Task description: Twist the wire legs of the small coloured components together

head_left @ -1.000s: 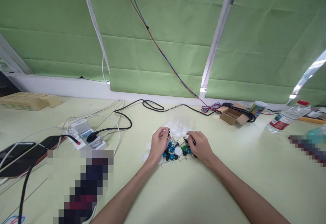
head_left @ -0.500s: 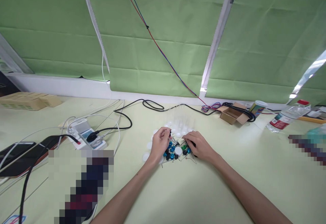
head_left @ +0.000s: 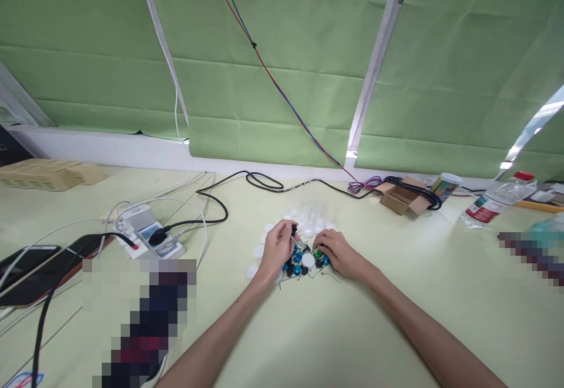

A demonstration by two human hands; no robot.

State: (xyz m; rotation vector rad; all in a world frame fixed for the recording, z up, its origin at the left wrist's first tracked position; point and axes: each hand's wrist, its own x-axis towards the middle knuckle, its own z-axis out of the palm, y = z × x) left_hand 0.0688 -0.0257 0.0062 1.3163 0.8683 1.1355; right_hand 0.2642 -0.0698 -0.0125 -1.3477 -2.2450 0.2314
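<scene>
My left hand (head_left: 277,250) is closed in a pinch on a small black knob-like part (head_left: 294,230), held above the left side of a pile of small parts. My right hand (head_left: 342,253) reaches into the pile's right side with its fingers curled down; whatever is between the fingertips is hidden. Between the hands lie blue knob-like parts (head_left: 297,270), green ones (head_left: 318,254), black ones (head_left: 304,271), a white disc (head_left: 308,260) and thin bent metal wires (head_left: 330,276). More white discs (head_left: 258,251) lie left of my left hand. Behind the hands stand thin clear upright pieces (head_left: 314,203).
A power strip (head_left: 152,235) with plugs and cables lies to the left, near phones (head_left: 33,258). A black cable (head_left: 264,185) runs along the back. Back right are an open cardboard box (head_left: 403,197), a printed can (head_left: 446,187) and a plastic bottle (head_left: 496,203).
My right hand has shifted slightly left and turned, and the black thing seen under it earlier is no longer visible. My left hand stays almost in place, with its black part showing more.
</scene>
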